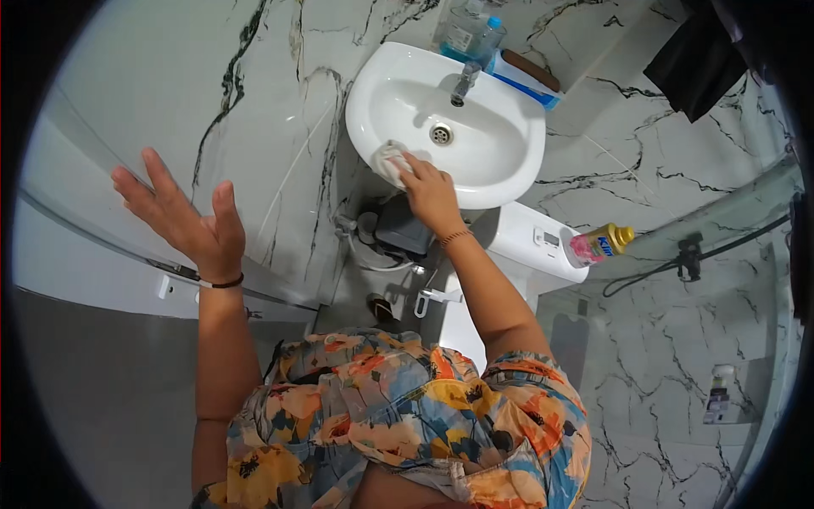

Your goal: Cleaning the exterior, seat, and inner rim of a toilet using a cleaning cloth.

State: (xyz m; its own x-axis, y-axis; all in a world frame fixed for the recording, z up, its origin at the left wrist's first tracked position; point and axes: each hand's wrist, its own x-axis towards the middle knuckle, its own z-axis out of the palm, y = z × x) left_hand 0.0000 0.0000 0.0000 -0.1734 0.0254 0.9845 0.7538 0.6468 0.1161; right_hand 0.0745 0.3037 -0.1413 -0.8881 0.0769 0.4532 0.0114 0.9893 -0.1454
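My right hand (430, 192) presses a crumpled white cloth (391, 163) against the near left rim of the white washbasin (519, 127). Its fingers are bent over the cloth. A metal tap (465, 82) stands at the basin's back, above the round drain (441, 134). Off to the left, my left hand (188, 222) is raised with fingers stretched and thumb apart. Nothing is in it, and it is nearest the marbled wall and the door edge.
Behind the tap stand clear bottles with blue liquid (462, 38) and a brown-handled brush (530, 70). Right of the basin, a pink bottle with a yellow cap (600, 244) rests on the toilet tank (526, 242). A grey bin (405, 226) sits below the basin. Black cloth (697, 64) hangs at far right.
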